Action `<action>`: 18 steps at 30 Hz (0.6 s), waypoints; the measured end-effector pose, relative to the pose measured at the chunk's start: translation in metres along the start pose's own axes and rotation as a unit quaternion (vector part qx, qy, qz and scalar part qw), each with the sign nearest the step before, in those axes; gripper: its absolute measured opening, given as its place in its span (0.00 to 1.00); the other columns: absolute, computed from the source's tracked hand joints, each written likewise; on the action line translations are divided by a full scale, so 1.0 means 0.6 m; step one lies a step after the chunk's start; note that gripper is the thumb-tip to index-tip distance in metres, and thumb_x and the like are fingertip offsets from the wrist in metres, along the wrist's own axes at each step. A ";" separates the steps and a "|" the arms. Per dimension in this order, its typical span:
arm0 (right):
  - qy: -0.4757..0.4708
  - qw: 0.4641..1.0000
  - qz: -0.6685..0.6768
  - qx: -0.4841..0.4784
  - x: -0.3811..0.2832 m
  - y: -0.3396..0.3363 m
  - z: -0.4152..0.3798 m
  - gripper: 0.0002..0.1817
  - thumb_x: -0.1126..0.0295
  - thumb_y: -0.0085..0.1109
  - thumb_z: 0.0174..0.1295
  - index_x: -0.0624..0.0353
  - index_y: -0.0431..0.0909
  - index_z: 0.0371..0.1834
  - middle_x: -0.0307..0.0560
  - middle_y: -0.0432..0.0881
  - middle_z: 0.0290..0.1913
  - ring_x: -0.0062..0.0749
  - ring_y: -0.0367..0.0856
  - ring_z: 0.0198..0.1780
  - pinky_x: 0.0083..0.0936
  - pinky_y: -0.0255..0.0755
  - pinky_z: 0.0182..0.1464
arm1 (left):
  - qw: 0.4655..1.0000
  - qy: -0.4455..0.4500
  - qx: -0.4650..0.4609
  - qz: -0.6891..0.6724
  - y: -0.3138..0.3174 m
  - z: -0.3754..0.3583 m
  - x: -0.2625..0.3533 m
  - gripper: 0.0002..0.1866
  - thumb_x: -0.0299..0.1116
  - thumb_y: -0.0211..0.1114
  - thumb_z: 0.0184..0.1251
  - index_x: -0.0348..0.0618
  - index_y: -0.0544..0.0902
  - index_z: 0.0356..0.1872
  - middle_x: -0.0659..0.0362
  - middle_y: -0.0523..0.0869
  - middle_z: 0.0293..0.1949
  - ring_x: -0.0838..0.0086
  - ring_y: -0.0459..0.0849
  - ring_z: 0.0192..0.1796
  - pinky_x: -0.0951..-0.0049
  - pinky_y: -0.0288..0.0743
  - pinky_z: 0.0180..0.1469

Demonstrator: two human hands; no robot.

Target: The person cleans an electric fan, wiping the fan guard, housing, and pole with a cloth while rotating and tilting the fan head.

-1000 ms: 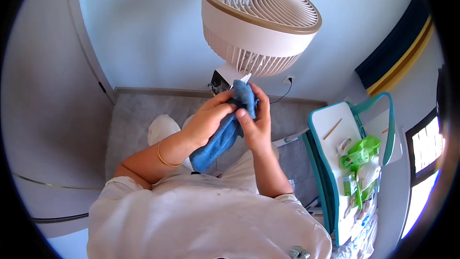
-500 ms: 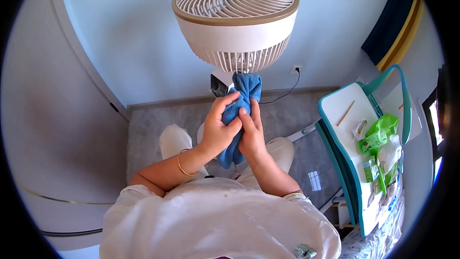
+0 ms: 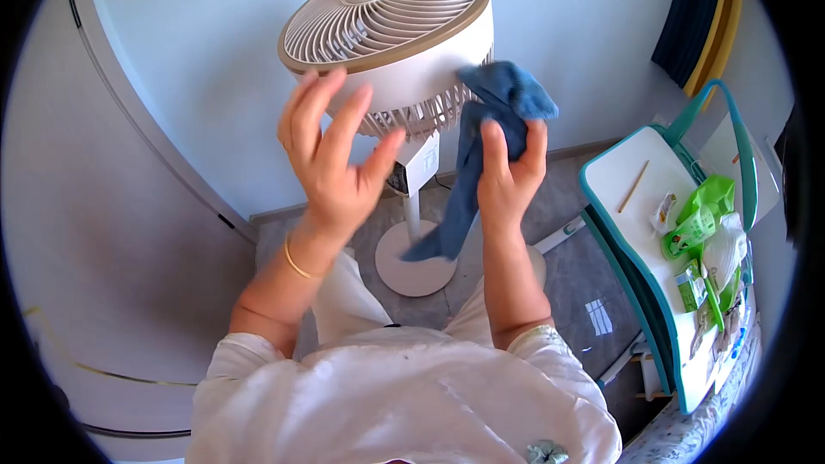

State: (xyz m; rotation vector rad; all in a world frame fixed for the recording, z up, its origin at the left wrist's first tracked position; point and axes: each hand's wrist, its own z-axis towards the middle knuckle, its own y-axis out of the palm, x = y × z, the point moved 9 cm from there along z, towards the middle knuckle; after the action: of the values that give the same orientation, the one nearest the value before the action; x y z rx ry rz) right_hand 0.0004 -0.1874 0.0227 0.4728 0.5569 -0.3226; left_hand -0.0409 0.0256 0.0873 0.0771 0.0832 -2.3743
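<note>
A blue cloth (image 3: 471, 174) hangs from my right hand (image 3: 509, 174), pinched between thumb and fingers, its long end trailing down to the left. My left hand (image 3: 331, 163) is raised with fingers spread and nothing in it, its fingertips overlapping the lower rim of the fan head. The white pedestal fan (image 3: 391, 77) with a tan rim and spiral grille stands in front of me, its head tilted face-up. Beneath the head a white box-like part (image 3: 423, 163) sits on the pole, above a round white base (image 3: 416, 268).
To the right stands a white table with teal edges (image 3: 612, 179), holding a wooden stick (image 3: 634, 186), a green cup (image 3: 687, 234), green bags and a small carton (image 3: 690, 285). A grey door (image 3: 129, 232) is on the left. Dark and yellow curtains (image 3: 700, 21) hang at upper right.
My left hand has let go of the cloth and moved up and left, opening. My right hand has carried the cloth up and right. The fan appears farther left and more tilted in view.
</note>
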 end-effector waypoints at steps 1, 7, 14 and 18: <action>-0.076 0.995 -0.068 0.008 -0.023 0.010 0.014 0.19 0.79 0.66 0.50 0.60 0.78 0.48 0.55 0.74 0.53 0.41 0.78 0.48 0.28 0.72 0.50 | 0.999 0.038 -0.007 0.029 0.009 0.023 -0.001 0.23 0.39 0.71 0.56 0.42 0.81 0.52 0.56 0.78 0.53 0.60 0.72 0.58 0.63 0.62 0.60; -0.284 0.933 -0.220 -0.006 -0.113 0.080 0.007 0.25 0.76 0.74 0.32 0.56 0.81 0.40 0.60 0.69 0.57 0.54 0.73 0.55 0.39 0.72 0.52 | 0.993 0.089 0.004 0.081 0.047 0.043 0.001 0.23 0.29 0.74 0.50 0.41 0.83 0.51 0.59 0.81 0.47 0.65 0.76 0.50 0.68 0.63 0.55; -0.292 0.918 -0.260 0.064 -0.104 0.066 0.077 0.22 0.78 0.71 0.34 0.52 0.80 0.39 0.60 0.71 0.52 0.52 0.76 0.47 0.35 0.75 0.43 | 0.995 -0.030 0.018 0.094 0.042 0.013 -0.059 0.43 0.44 0.73 0.57 0.37 0.60 0.69 0.45 0.57 0.68 0.59 0.59 0.68 0.57 0.57 0.68; -0.213 0.945 -0.230 0.092 -0.058 0.041 0.146 0.19 0.76 0.70 0.40 0.51 0.79 0.38 0.60 0.72 0.51 0.52 0.77 0.46 0.40 0.76 0.40 | 0.904 -0.373 0.043 -0.204 0.059 -0.064 -0.220 0.62 0.54 0.76 0.48 0.35 0.44 0.73 0.46 0.54 0.71 0.56 0.52 0.74 0.54 0.47 0.73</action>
State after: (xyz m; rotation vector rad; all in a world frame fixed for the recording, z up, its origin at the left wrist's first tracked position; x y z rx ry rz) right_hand 0.0198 -0.2053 0.1163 0.4316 0.2064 -0.9070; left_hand 0.0799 0.0942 0.0583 -0.8828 -0.4110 -2.6482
